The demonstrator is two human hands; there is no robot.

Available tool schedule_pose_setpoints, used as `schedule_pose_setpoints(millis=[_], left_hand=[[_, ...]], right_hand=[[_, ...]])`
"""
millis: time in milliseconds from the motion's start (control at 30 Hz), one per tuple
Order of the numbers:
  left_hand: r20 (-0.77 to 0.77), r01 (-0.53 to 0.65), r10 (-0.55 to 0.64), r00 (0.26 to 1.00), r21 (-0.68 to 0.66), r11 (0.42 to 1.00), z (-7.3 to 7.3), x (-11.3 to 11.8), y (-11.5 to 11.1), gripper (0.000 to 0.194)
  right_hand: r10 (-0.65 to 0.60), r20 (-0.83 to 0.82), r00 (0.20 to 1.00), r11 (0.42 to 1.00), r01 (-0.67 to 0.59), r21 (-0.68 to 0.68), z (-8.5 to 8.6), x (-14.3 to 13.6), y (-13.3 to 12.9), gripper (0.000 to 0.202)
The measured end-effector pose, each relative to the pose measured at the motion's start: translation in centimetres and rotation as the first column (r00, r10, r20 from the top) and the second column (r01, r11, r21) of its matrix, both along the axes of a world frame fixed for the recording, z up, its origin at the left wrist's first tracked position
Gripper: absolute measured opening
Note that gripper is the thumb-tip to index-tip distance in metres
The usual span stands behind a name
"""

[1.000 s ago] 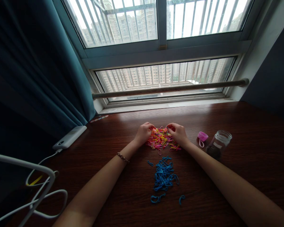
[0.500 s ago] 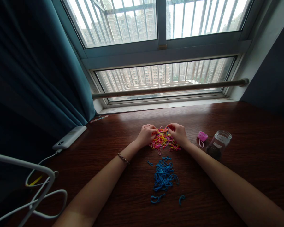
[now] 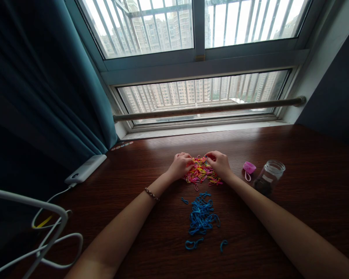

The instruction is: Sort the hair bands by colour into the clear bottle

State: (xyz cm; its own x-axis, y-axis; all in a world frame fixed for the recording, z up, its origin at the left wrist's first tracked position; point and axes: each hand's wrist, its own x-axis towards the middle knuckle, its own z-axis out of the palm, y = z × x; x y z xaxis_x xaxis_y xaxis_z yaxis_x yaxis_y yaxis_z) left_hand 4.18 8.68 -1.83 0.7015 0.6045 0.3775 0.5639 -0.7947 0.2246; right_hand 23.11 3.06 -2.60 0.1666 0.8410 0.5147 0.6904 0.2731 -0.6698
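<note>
A loose heap of pink, red, yellow and orange rubber bands [image 3: 202, 171] lies on the dark wooden table. At its left edge my left hand [image 3: 180, 164] rests with curled fingers against the bands; what is in them is hidden. My right hand [image 3: 220, 162] reaches in at the far right side, thumb and forefinger pinched together at the heap. A tiny bluish bit shows at those fingertips, too small to name surely. Nearer to me is a separate pile of blue rubber bands [image 3: 202, 215], with a few blue ones lying apart around it.
On the right stand a clear glass jar [image 3: 270, 178] and a pink lid with a loop [image 3: 249, 168]. A white power bank [image 3: 85, 169] and white cable [image 3: 78, 248] occupy the left. Behind the table are a window rail [image 3: 206, 110] and a blue curtain [image 3: 84, 97].
Almost nothing differs. The fingers of my left hand have shifted very slightly over the bands; my right hand stays at the far edge of the heap.
</note>
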Motion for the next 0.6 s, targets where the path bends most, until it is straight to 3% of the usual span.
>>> schedule_pose_setpoints(millis=[600], left_hand=[[0.075, -0.039, 0.037, 0.996, 0.031, 0.999, 0.13, -0.07, 0.23, 0.003]], right_hand=[[-0.030, 0.009, 1.000, 1.000, 0.030, 0.005, 0.26, 0.06, -0.09, 0.018]])
